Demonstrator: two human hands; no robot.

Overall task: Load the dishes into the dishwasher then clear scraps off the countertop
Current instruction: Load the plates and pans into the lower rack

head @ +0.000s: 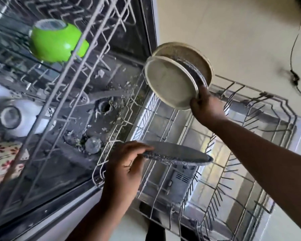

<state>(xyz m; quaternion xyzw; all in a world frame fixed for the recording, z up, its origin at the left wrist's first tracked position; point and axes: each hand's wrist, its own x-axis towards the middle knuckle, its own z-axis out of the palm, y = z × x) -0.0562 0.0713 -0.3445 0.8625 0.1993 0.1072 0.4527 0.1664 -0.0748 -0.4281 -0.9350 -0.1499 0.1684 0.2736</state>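
- Pale floor tiles [233, 32] fill the background at the upper right, with a dark thin cable [295, 66] trailing across them; the view is tilted
- An open dishwasher [101, 105] takes up the left and centre; its tub floor shows a grey spray arm [109, 95] and scattered bits of debris
- The upper rack [87, 54], white wire, is pulled out; an upturned green bowl [54, 40] sits in it, and a white cup [19, 117] lies further left, blurred
- The lower rack [233, 150] is drawn out over the door, its tines standing free beneath both hands
- The right hand [205, 108] is clamped on the lower edge of a stack of plates [172, 80], cream-rimmed, held tilted nearly on edge above the lower rack's far corner; a speckled dark plate shows between the two cream ones
- The left hand [127, 164] pinches the near rim of a single speckled grey plate [177, 153], fingers curled over the top and thumb below; that plate is held almost flat above the lower rack, not touching the tines as far as can be seen
- A floral cloth [2, 157] shows at the left edge
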